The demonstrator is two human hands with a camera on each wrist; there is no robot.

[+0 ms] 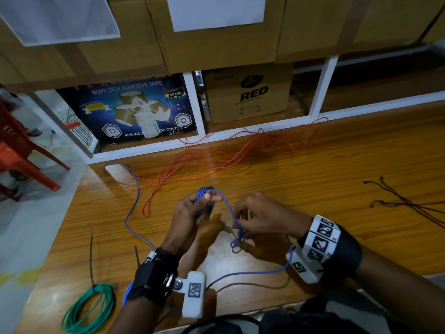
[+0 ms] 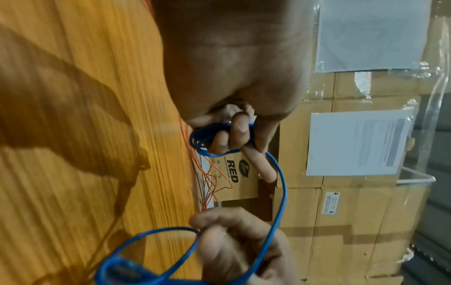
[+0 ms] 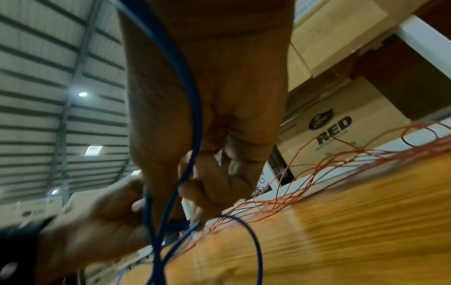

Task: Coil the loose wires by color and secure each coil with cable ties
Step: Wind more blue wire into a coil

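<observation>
My left hand [image 1: 196,208] grips a small coil of blue wire [image 1: 204,192] above the wooden table [image 1: 337,165]; in the left wrist view its fingers [image 2: 234,133] curl round the blue coil [image 2: 202,140]. From the coil a blue strand [image 1: 230,210] runs to my right hand [image 1: 255,218], which pinches it where it twists into a small loop [image 1: 237,244]. The right wrist view shows the right fingertips [image 3: 202,194] closed on the blue wire [image 3: 195,108]. More blue wire trails left across the table [image 1: 131,213]. Loose orange wire [image 1: 240,145] lies tangled at the back.
A tied green coil [image 1: 90,307] lies at the table's front left. Dark brown ties [image 1: 407,203] lie at the right, another thin one [image 1: 91,256] at the left. Cardboard boxes [image 1: 248,95] fill the white shelf behind. A red plastic chair [image 1: 19,150] stands at far left.
</observation>
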